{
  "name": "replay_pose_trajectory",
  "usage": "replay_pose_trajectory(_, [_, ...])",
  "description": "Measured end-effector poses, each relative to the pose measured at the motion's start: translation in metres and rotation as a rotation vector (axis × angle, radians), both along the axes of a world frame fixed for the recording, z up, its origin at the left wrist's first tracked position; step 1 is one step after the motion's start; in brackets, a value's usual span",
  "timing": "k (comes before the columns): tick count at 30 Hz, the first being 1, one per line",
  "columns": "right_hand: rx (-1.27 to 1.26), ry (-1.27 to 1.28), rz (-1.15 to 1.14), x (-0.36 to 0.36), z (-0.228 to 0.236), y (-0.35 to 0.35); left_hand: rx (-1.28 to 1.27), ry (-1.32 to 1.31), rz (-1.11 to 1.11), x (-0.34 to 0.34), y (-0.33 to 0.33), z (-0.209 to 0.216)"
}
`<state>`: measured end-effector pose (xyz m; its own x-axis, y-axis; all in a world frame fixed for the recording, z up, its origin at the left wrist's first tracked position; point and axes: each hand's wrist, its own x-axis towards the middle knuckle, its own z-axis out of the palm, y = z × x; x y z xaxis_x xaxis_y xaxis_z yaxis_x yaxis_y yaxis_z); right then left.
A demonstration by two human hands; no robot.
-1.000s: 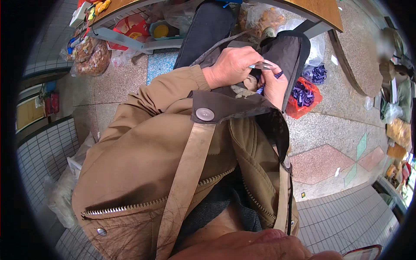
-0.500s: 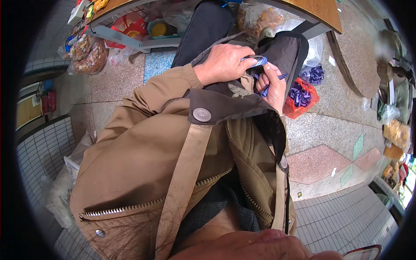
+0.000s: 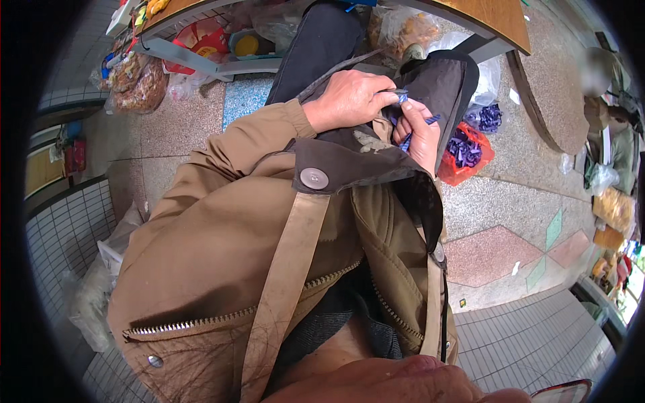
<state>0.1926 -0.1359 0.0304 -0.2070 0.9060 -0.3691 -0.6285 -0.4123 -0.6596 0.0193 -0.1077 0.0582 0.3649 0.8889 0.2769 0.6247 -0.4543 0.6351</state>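
Over my lap, my left hand (image 3: 353, 99) is closed, its thumb and forefinger pinching the end of a narrow blue ribbon (image 3: 402, 98) with pale stripes. A thin dark edge shows at those fingertips; its kind I cannot make out. Just to the right, my right hand (image 3: 419, 131) is closed on the same ribbon, thumb against forefinger. Pieces of ribbon stick out past the right fingers and hang below them. Under both hands lies a dark apron (image 3: 336, 144) with a pale worn patch.
Right of my knee, a red plastic bag (image 3: 481, 166) holds many purple-blue strips, with a clear bag (image 3: 491, 119) of similar strips behind it. A wooden table (image 3: 500, 27) stands ahead. Filled plastic bags (image 3: 138, 87) sit at the left. A curved dark strip (image 3: 531, 101) lies on the floor.
The fingertips of both hands have drawn closer together, and less of the striped ribbon shows between them. My right hand has shifted slightly left.
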Motion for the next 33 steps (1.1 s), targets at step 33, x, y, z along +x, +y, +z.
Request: replay_pose_trajectory(33, [0.017, 0.113, -0.042, 0.005, -0.008, -0.003, -0.233, -0.578, 0.108, 0.014, 0.105, 0.069])
